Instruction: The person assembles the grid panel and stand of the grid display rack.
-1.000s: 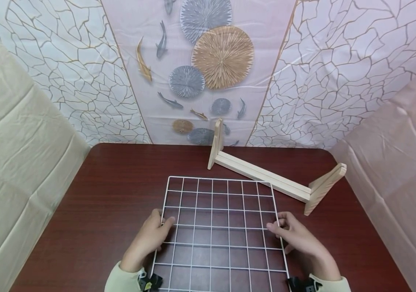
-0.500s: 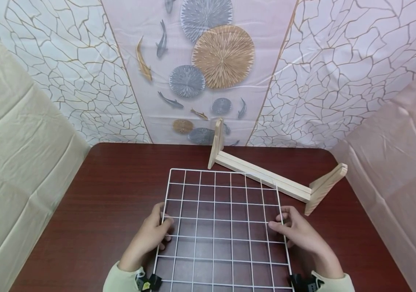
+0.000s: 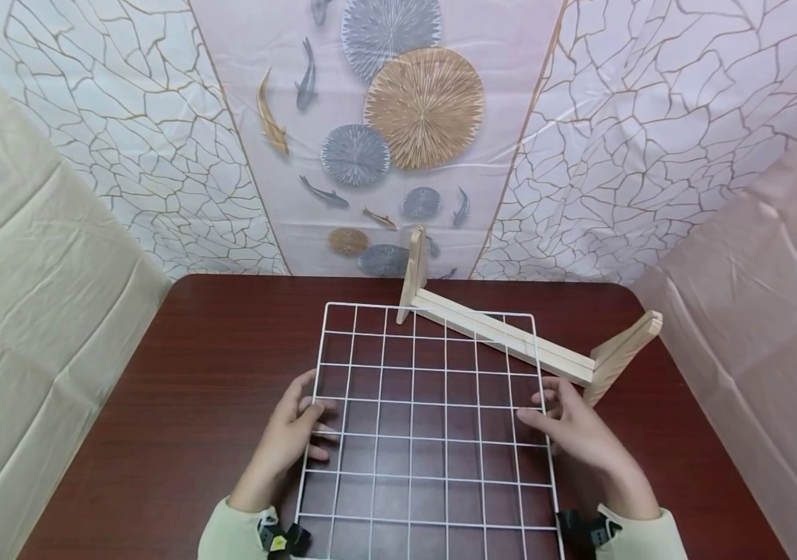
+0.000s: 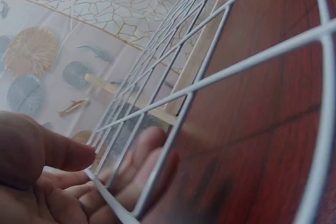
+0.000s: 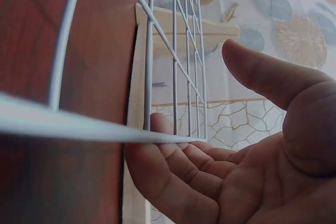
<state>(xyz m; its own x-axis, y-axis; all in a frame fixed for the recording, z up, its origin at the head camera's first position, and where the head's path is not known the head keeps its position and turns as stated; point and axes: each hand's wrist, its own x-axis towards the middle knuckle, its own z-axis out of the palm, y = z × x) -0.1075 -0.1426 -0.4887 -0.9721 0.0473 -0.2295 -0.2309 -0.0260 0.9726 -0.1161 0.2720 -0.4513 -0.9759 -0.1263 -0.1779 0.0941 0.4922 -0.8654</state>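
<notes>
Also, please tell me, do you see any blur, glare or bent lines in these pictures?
Head view: mostly clear, with a pale sheen on the table under the wire rack; left wrist view: the fingertips of the left hand are blurred, and the rack's nearest wire looks curved, probably lens distortion; right wrist view: the rack's near edge looms large, out of focus.

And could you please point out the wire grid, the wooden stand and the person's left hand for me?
Wire grid [image 3: 446,440]: head view, a wire crossing near its middle.
Wooden stand [image 3: 492,330]: head view, its long bar, seen through the grid.
Left hand [image 3: 288,432]: head view, back of the hand.
</notes>
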